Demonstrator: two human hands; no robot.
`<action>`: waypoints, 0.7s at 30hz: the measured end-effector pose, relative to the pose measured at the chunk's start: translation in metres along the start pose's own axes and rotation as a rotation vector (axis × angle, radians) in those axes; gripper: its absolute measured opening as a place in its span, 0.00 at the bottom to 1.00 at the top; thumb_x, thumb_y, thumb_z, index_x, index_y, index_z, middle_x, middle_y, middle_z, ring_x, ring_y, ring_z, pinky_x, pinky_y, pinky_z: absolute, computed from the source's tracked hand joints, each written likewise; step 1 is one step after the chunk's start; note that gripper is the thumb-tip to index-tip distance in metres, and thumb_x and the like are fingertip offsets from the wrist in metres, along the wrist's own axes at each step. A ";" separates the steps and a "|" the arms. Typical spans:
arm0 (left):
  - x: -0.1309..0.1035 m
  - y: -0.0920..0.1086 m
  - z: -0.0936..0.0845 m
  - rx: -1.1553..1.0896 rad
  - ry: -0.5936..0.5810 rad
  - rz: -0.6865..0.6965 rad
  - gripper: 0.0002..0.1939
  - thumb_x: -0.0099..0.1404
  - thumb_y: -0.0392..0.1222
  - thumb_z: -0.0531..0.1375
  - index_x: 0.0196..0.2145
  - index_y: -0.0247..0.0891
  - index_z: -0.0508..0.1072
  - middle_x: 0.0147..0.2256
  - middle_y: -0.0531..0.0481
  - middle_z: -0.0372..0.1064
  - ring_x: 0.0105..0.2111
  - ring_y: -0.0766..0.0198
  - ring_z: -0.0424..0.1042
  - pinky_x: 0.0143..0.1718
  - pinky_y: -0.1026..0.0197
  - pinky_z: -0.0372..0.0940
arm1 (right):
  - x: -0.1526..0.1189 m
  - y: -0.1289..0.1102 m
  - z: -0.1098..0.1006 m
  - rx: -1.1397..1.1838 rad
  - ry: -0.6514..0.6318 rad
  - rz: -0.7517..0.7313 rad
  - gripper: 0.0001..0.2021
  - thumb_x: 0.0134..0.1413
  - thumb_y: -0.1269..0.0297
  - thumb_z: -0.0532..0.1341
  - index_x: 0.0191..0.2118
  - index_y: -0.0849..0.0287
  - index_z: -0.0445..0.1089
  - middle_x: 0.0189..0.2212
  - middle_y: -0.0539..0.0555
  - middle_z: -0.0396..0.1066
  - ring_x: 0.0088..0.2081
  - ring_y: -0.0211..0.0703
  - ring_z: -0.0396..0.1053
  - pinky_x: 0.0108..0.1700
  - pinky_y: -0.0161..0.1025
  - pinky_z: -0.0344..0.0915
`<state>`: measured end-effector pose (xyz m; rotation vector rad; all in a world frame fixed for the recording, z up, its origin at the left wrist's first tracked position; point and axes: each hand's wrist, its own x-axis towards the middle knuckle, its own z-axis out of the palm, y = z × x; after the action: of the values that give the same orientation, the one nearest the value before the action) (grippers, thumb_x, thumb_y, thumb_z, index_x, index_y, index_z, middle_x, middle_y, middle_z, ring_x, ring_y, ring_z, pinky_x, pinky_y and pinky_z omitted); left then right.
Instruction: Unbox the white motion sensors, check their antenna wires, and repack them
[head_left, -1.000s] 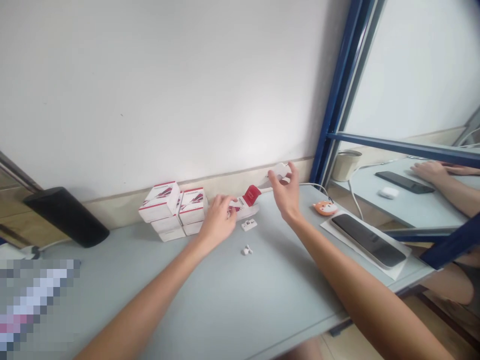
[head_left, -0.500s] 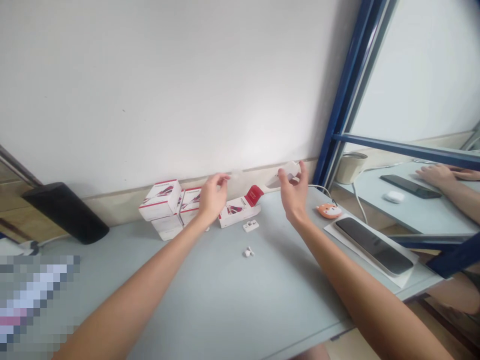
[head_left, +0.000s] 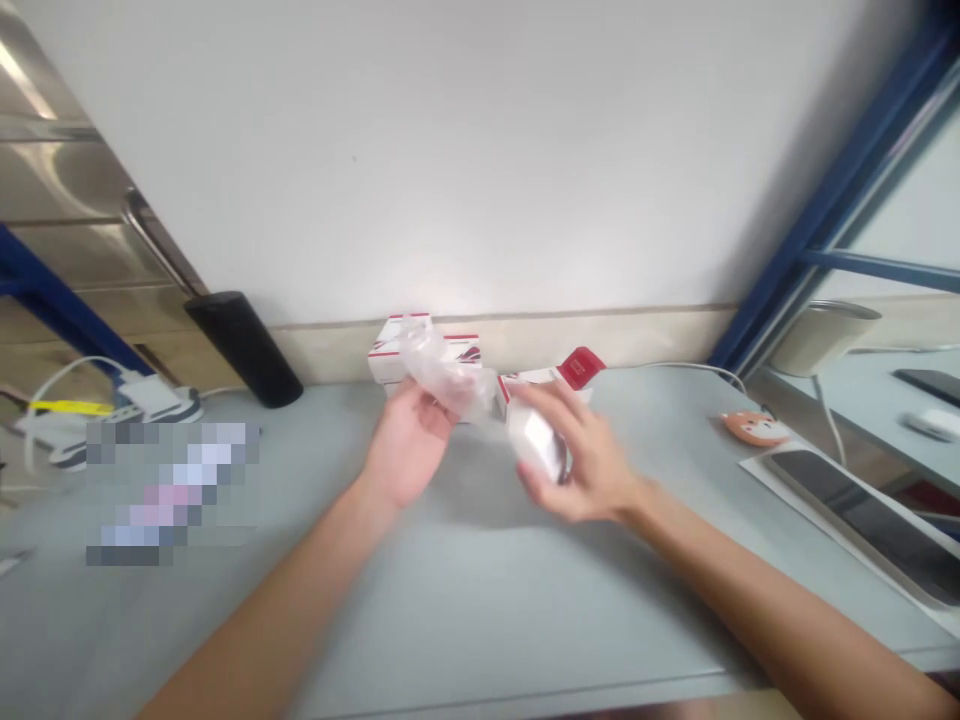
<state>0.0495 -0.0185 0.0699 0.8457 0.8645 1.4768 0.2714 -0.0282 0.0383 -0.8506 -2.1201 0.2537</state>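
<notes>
My left hand (head_left: 409,440) is closed on a crumpled clear plastic bag (head_left: 435,365), held palm up above the desk. The bag hangs in front of a stack of white and red boxes (head_left: 394,340). To its right, my right hand (head_left: 585,455) grips a small glossy white object (head_left: 536,445) between thumb and fingers; motion blur hides its details. Just behind that hand stands an open white box (head_left: 532,378) with its red flap (head_left: 581,368) raised.
A black cylinder (head_left: 244,350) leans by the wall on the left. Power strips with cables (head_left: 157,400) lie beyond it. On the right are an orange animal-faced item (head_left: 754,428) and a phone (head_left: 862,510) on a white sheet. A blue frame (head_left: 810,200) borders the desk.
The view has swung left. My left hand now holds the plastic bag. My right hand has lowered the white object toward the left hand. The small white earbuds on the desk are no longer visible.
</notes>
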 end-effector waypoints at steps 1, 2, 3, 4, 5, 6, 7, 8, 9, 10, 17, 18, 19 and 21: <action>-0.001 0.002 -0.001 0.022 -0.033 -0.034 0.09 0.67 0.40 0.57 0.41 0.40 0.77 0.45 0.45 0.79 0.50 0.53 0.78 0.53 0.50 0.75 | -0.004 -0.006 0.005 -0.078 -0.063 -0.068 0.36 0.54 0.52 0.64 0.70 0.45 0.65 0.56 0.59 0.72 0.42 0.52 0.75 0.42 0.48 0.75; -0.001 0.002 -0.003 0.035 -0.058 -0.070 0.09 0.68 0.42 0.56 0.40 0.40 0.76 0.43 0.44 0.79 0.48 0.51 0.78 0.52 0.47 0.75 | -0.007 -0.010 0.010 -0.139 -0.116 -0.129 0.36 0.53 0.52 0.65 0.69 0.44 0.66 0.54 0.59 0.72 0.37 0.49 0.74 0.38 0.46 0.74; -0.002 0.002 -0.005 0.041 -0.078 -0.098 0.10 0.68 0.45 0.55 0.39 0.41 0.75 0.41 0.44 0.79 0.47 0.50 0.79 0.51 0.45 0.75 | -0.009 -0.013 0.013 -0.181 -0.149 -0.182 0.36 0.53 0.53 0.65 0.69 0.43 0.66 0.52 0.58 0.72 0.34 0.46 0.73 0.35 0.44 0.73; -0.002 0.001 -0.007 0.040 -0.089 -0.111 0.11 0.67 0.46 0.55 0.40 0.41 0.74 0.38 0.44 0.77 0.45 0.49 0.79 0.51 0.44 0.75 | -0.010 -0.015 0.015 -0.206 -0.162 -0.223 0.36 0.53 0.53 0.64 0.69 0.43 0.66 0.51 0.58 0.73 0.32 0.45 0.72 0.33 0.43 0.71; -0.003 0.000 -0.009 0.033 -0.099 -0.109 0.11 0.67 0.48 0.55 0.40 0.42 0.73 0.37 0.44 0.76 0.45 0.49 0.78 0.50 0.43 0.74 | -0.011 -0.016 0.017 -0.216 -0.159 -0.252 0.36 0.53 0.53 0.64 0.69 0.44 0.65 0.51 0.58 0.73 0.32 0.45 0.73 0.32 0.42 0.70; -0.004 -0.003 -0.011 0.026 -0.112 -0.098 0.12 0.67 0.49 0.55 0.41 0.42 0.72 0.36 0.45 0.75 0.45 0.49 0.78 0.50 0.43 0.74 | -0.010 -0.016 0.017 -0.219 -0.151 -0.263 0.36 0.53 0.54 0.64 0.70 0.45 0.64 0.51 0.58 0.73 0.32 0.45 0.73 0.31 0.42 0.70; -0.004 -0.006 -0.012 0.021 -0.137 -0.087 0.12 0.66 0.51 0.56 0.41 0.42 0.72 0.36 0.45 0.74 0.45 0.49 0.78 0.50 0.44 0.74 | -0.010 -0.015 0.017 -0.218 -0.149 -0.264 0.37 0.53 0.54 0.64 0.70 0.47 0.63 0.51 0.59 0.73 0.33 0.46 0.74 0.31 0.42 0.70; -0.005 -0.008 -0.012 0.015 -0.169 -0.078 0.12 0.65 0.52 0.56 0.39 0.42 0.71 0.35 0.45 0.73 0.44 0.50 0.77 0.49 0.45 0.74 | -0.009 -0.014 0.016 -0.213 -0.151 -0.259 0.37 0.53 0.54 0.64 0.69 0.49 0.62 0.51 0.60 0.73 0.33 0.47 0.74 0.31 0.43 0.69; -0.006 -0.011 -0.012 0.005 -0.203 -0.074 0.12 0.64 0.53 0.57 0.37 0.42 0.70 0.35 0.45 0.72 0.43 0.50 0.77 0.48 0.46 0.74 | -0.009 -0.012 0.016 -0.205 -0.156 -0.251 0.36 0.53 0.55 0.64 0.69 0.51 0.62 0.52 0.61 0.74 0.33 0.48 0.74 0.32 0.43 0.69; -0.007 -0.013 -0.011 -0.006 -0.233 -0.077 0.13 0.64 0.54 0.59 0.35 0.42 0.69 0.35 0.46 0.71 0.42 0.52 0.76 0.47 0.48 0.73 | -0.009 -0.011 0.016 -0.196 -0.165 -0.243 0.36 0.53 0.55 0.65 0.68 0.52 0.62 0.51 0.61 0.74 0.33 0.48 0.75 0.32 0.44 0.69; -0.009 -0.018 -0.003 -0.018 -0.178 -0.130 0.14 0.60 0.50 0.68 0.32 0.42 0.68 0.35 0.50 0.72 0.34 0.60 0.73 0.37 0.57 0.72 | -0.015 -0.009 0.031 0.003 -0.132 -0.021 0.37 0.51 0.54 0.69 0.63 0.53 0.54 0.41 0.57 0.77 0.31 0.48 0.74 0.33 0.43 0.68; -0.009 -0.019 -0.002 -0.012 -0.173 -0.130 0.13 0.60 0.49 0.68 0.33 0.42 0.68 0.35 0.50 0.73 0.33 0.60 0.73 0.36 0.57 0.72 | -0.015 -0.009 0.032 0.053 -0.114 0.018 0.39 0.52 0.54 0.69 0.65 0.52 0.50 0.44 0.58 0.77 0.32 0.48 0.74 0.34 0.43 0.68; -0.009 -0.020 -0.002 -0.002 -0.168 -0.129 0.13 0.60 0.49 0.68 0.34 0.42 0.69 0.35 0.50 0.73 0.33 0.60 0.74 0.36 0.57 0.72 | -0.015 -0.009 0.032 0.093 -0.114 0.044 0.42 0.52 0.54 0.69 0.67 0.50 0.47 0.48 0.59 0.76 0.33 0.48 0.75 0.34 0.43 0.69; -0.010 -0.022 0.000 0.026 -0.146 -0.124 0.11 0.61 0.48 0.68 0.35 0.42 0.71 0.36 0.50 0.74 0.34 0.60 0.75 0.37 0.57 0.73 | -0.014 -0.011 0.031 0.116 -0.156 0.073 0.46 0.53 0.54 0.70 0.70 0.46 0.44 0.53 0.59 0.75 0.35 0.48 0.76 0.35 0.43 0.69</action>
<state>0.0601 -0.0269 0.0499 0.8924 0.8136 1.2823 0.2489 -0.0419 0.0144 -0.8640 -2.1960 0.4909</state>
